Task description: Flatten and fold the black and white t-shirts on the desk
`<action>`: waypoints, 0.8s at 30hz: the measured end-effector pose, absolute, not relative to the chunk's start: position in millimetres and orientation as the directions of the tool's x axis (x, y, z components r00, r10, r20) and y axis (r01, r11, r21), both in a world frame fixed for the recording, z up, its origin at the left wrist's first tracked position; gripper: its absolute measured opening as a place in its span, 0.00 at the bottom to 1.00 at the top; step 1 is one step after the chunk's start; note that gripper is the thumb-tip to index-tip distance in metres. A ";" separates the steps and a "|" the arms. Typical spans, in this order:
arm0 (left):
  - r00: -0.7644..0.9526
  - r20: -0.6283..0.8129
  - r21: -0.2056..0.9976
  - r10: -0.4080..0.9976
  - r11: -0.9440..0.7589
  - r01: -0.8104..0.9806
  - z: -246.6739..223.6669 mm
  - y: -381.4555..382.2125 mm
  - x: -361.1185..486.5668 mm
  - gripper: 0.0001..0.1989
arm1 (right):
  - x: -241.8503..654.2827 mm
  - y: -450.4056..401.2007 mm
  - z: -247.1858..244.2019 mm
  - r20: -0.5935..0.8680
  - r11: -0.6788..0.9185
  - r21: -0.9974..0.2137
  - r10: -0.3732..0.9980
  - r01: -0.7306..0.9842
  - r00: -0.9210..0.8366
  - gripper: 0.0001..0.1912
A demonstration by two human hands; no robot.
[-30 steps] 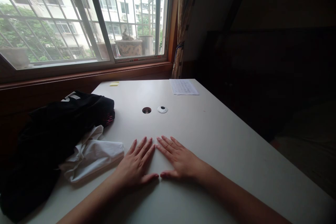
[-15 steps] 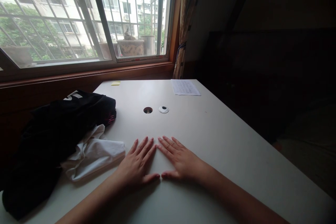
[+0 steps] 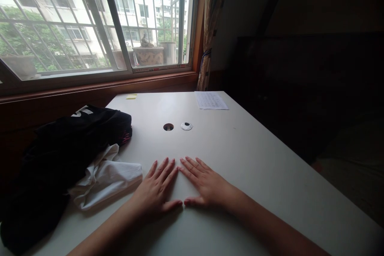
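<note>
White table [image 3: 255, 160] fills the near scene below a barred window [image 3: 150, 46]. Flat on it, palm down with fingers slightly spread, lie the left hand [image 3: 156, 188] and right hand [image 3: 207, 186], thumb tips nearly meeting. Beside the left hand is white cloth [image 3: 112, 180] (rather crumpled), against black clothing [image 3: 69, 152] at left. Farther off sit a round hole [image 3: 168, 127], a white ring [image 3: 186, 127] just right of it, a yellow note [image 3: 131, 97] far left and printed paper [image 3: 211, 100] far right.

Bare left hand [image 3: 154, 190] and right hand [image 3: 207, 186], slim uncovered forearms [image 3: 112, 222]
</note>
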State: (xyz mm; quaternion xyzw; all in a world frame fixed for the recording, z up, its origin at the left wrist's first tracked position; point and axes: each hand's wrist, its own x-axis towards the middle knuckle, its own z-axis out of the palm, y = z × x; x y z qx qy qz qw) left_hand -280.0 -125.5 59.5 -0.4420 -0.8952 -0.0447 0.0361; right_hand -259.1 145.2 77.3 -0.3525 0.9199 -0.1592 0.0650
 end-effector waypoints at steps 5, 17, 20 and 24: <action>-0.606 0.098 0.040 0.789 0.605 0.795 59.6 -125.5 -280.0 0.48 | -258.8 145.4 78.0 0.000 0.693 -0.344 -0.675 -0.633 -0.738 0.52; -0.607 0.086 0.050 0.790 0.605 0.794 58.7 -125.5 -280.6 0.48 | -258.5 147.0 75.0 0.003 0.688 -0.358 -0.676 -0.632 -0.737 0.51; -0.605 0.091 0.052 0.791 0.603 0.796 58.9 -125.7 -280.5 0.48 | -258.6 146.4 77.3 -0.005 0.689 -0.366 -0.674 -0.626 -0.739 0.51; -0.608 0.097 0.048 0.788 0.607 0.793 59.5 -125.9 -280.1 0.48 | -259.0 145.6 79.8 -0.032 0.697 -0.366 -0.672 -0.617 -0.740 0.52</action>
